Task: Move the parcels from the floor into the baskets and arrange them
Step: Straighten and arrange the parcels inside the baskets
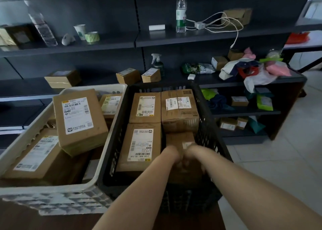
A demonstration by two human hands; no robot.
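Head camera view, looking down at two baskets side by side, their long walls touching. Both bare forearms reach into the black slatted plastic basket (120, 125). Left hand (174, 157) and right hand (191, 155) are curled together around a small brown cardboard parcel (179, 139) at the basket's near right corner, gripping it. Three larger labelled brown parcels (144, 106) fill the rest of that basket. On the left, the white plastic basket (26, 137) holds more labelled cardboard parcels (78, 118), the topmost lying tilted. Dark metal shelves (104, 43) stand behind.
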